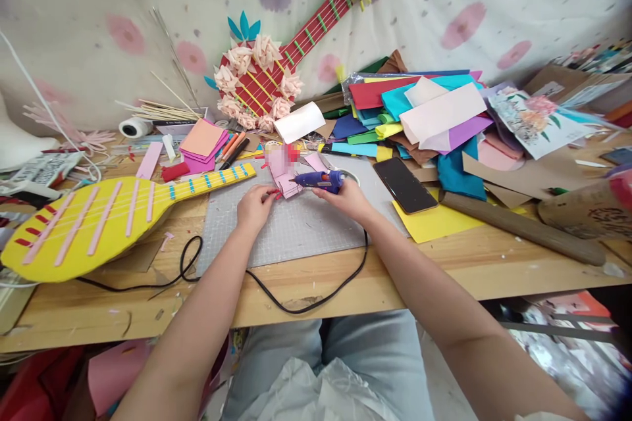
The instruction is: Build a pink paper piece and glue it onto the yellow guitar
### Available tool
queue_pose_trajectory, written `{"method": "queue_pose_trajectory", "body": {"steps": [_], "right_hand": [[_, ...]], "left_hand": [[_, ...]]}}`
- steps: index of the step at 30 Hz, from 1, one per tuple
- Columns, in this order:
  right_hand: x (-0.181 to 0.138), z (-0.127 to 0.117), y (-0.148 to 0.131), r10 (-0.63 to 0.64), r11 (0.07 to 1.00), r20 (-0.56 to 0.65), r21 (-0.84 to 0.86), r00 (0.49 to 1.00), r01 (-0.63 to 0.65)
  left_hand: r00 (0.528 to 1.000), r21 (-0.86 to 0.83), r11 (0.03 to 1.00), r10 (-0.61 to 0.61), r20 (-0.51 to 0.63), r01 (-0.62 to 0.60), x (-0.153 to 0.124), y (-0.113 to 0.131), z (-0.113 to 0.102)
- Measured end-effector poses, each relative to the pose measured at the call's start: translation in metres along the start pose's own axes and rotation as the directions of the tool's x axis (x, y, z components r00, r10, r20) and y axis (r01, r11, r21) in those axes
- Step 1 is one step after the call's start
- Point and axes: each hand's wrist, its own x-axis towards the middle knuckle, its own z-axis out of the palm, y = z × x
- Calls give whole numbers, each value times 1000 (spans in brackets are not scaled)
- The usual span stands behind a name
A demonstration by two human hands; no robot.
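Observation:
A blue glue gun is gripped in my right hand, its nozzle pointing left. Small pink paper pieces lie right under the nozzle; whether the tip touches them I cannot tell. My left hand has its fingertips pinched at a small red piece beside the pink paper. Both hands are over the grey cutting mat. Part of the area above the pink paper is blurred. The glue gun's black cord loops along the front of the table.
A yellow paper lute lies at left. A red flowered one leans on the back curtain. A phone rests on yellow paper at right, near a brown stick. Coloured sheets pile up behind.

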Motion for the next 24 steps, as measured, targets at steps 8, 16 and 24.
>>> {"method": "queue_pose_trajectory", "body": {"steps": [8,16,24], "right_hand": [[-7,5,-2,-13,986,18,-166,1000,16],[-6,10,-4,-16,973,-7,-229,1000,14],[-5,13,-3,-5,978,-23,-209,1000,0]], "left_hand": [[1000,10,1000,13,-1,-13,0,0,1],[1000,9,1000,3,-2,-3,0,0,1],[1000,12,1000,10,-5,-10,-1,1,1]]}}
